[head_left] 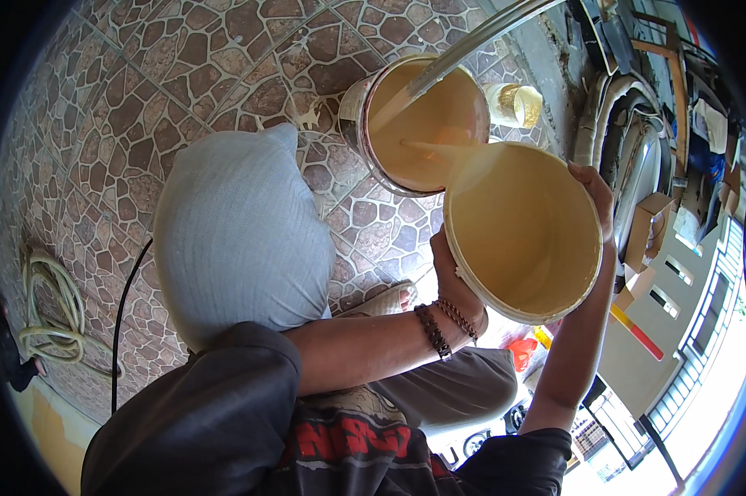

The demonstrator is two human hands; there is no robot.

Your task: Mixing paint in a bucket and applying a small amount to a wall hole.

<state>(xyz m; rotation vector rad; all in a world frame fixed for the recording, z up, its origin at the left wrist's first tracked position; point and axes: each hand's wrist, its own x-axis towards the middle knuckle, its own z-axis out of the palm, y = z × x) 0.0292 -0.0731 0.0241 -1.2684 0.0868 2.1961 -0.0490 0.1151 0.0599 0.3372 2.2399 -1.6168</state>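
My left hand [454, 269] grips the near-left side of a cream-coated bucket [526, 240], its wrist wearing dark bracelets. On the far right rim, my right hand [596, 197] is closed round the same bucket. The bucket is tilted to the left, and a stream of cream-coloured liquid [443, 151] runs from its lip. That stream falls into a paint pail [355, 116] standing on the floor, holding more of the liquid. A long pale bar [472, 45] leans in this pail, its lower end coated with the liquid.
Beside the pail is a yellowish see-through container [515, 106]. A coiled hose [54, 310] and a black cable [129, 298] lie on the stone-patterned floor [216, 62] at left. Cardboard boxes [647, 227] and piled goods line the right side.
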